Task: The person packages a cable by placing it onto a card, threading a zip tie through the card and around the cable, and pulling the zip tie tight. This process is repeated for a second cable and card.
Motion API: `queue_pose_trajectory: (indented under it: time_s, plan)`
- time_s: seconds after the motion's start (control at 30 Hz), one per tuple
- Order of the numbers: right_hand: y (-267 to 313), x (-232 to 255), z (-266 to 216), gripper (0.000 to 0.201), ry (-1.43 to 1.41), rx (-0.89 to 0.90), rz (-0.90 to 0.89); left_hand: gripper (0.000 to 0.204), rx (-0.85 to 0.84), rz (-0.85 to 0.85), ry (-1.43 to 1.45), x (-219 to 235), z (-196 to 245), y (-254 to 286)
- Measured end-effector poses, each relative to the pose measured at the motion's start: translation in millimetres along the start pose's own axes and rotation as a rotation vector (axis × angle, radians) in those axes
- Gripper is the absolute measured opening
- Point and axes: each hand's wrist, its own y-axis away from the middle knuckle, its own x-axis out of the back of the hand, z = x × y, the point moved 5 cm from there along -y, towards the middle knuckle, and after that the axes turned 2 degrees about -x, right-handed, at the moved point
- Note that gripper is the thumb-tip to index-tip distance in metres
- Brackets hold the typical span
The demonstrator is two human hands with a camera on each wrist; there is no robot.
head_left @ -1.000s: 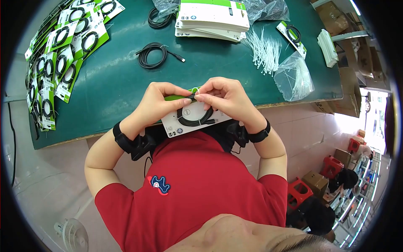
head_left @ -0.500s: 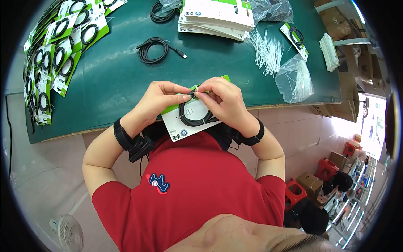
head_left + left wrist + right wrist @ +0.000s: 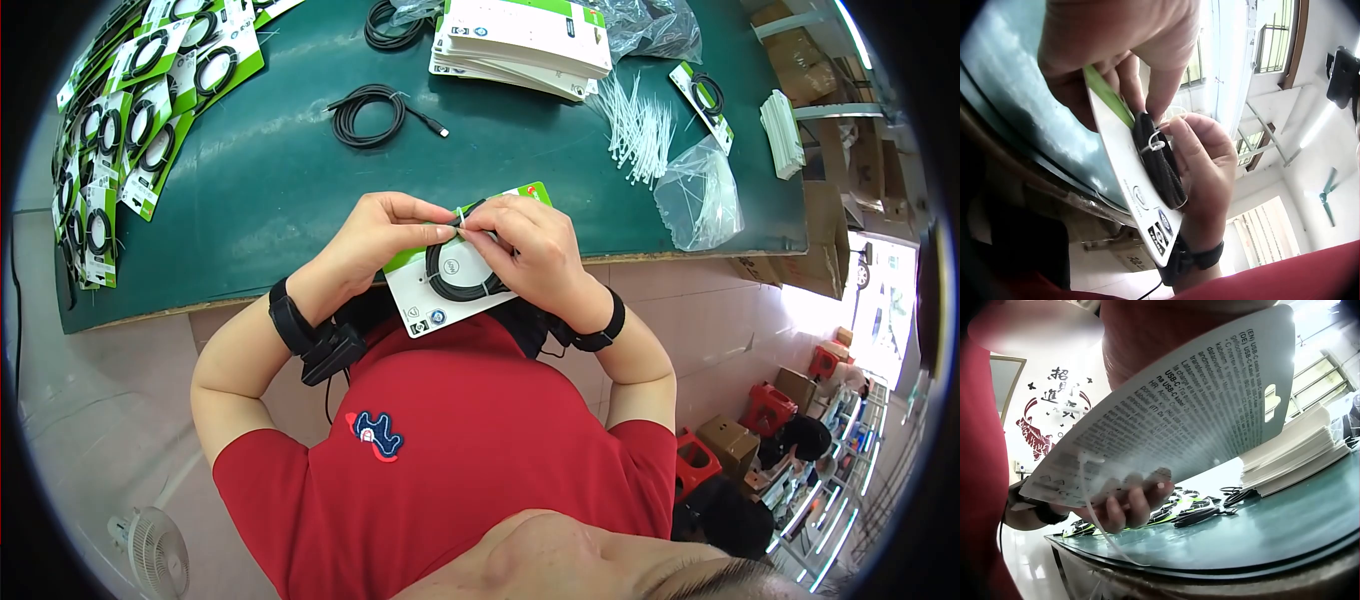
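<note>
The left hand (image 3: pixel 385 238) holds a white-and-green card (image 3: pixel 425 305) at its upper left edge, thumb and fingertips pinching beside a white tie (image 3: pixel 461 217). The right hand (image 3: pixel 535 248) pinches at the same tie from the other side. A coiled black cable (image 3: pixel 438 278) lies against the card's face. In the left wrist view, a white tie (image 3: pixel 1156 145) loops around the black coil (image 3: pixel 1161 172). The right wrist view shows the card's printed back (image 3: pixel 1191 412), left fingers (image 3: pixel 1138 506) under it and a thin white tie tail (image 3: pixel 1094 515) hanging down.
On the green table (image 3: pixel 270 215) are a loose coiled cable (image 3: pixel 362 118), a card stack (image 3: pixel 520 45), white ties (image 3: pixel 640 130) and a plastic bag (image 3: pixel 700 200). Cards with cables (image 3: pixel 130 120) pile at the left; a narrow stack (image 3: pixel 780 135) stands at the right edge.
The card has turned slightly, its green upper right corner now showing beyond the right hand. The right hand has rolled inward over the tie; the left keeps its pinch.
</note>
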Motion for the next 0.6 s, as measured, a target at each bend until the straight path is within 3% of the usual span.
queue_pose_trajectory:
  time_s: [0.43, 0.6]
  plan:
    - [0, 1, -5, 0.015, 0.040, 0.054, -0.019, 0.024, 0.012, 0.013, 0.015, 0, -1, 2]
    - [2, -1, -12, 0.013, 0.190, 0.035, -0.114, 0.026, -0.010, 0.007, 0.013, 1, -3, 2]
